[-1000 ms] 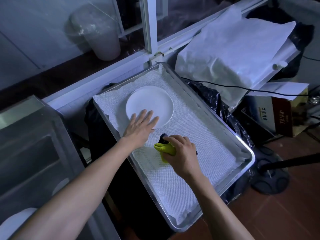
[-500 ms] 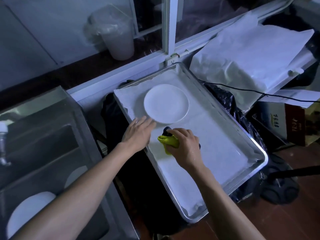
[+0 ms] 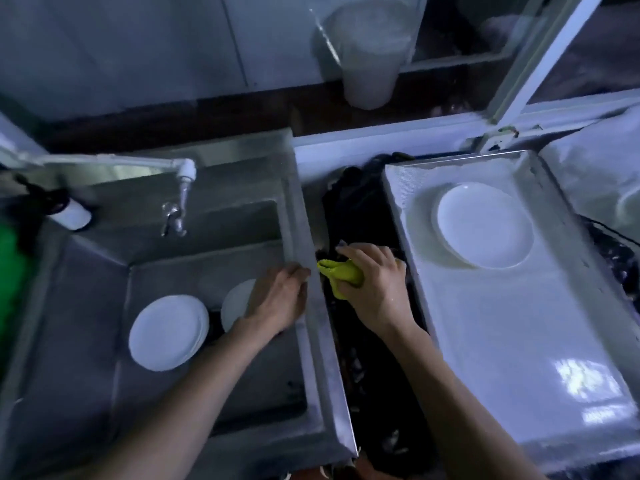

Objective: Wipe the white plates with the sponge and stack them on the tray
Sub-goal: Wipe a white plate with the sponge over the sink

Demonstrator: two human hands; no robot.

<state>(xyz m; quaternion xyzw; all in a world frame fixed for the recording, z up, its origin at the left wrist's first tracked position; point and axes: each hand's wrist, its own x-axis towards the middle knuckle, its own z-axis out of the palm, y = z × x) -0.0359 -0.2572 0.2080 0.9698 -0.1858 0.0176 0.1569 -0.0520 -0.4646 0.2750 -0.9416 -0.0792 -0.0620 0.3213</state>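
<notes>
One plate (image 3: 485,225) lay on the lined tray (image 3: 588,341), at its far end, so the stack there was only begun. More plates waited in the sink (image 3: 156,265): a small pile (image 3: 168,332) on the basin floor and another plate (image 3: 237,304) just beside it, partly hidden by the left hand (image 3: 277,299). That hand hung over the sink's right wall, above the hidden plate, fingers loosely curled and holding nothing. The right hand (image 3: 375,289) hovered over the dark gap between sink and tray, its grip clenched round the yellow sponge (image 3: 341,273). The step in hand looked like fetching the next plate. The next move would call for the left hand to drop into the basin and lift a plate by its rim, then for the sponge to come across and wipe it before it went onto the plate in the tray
</notes>
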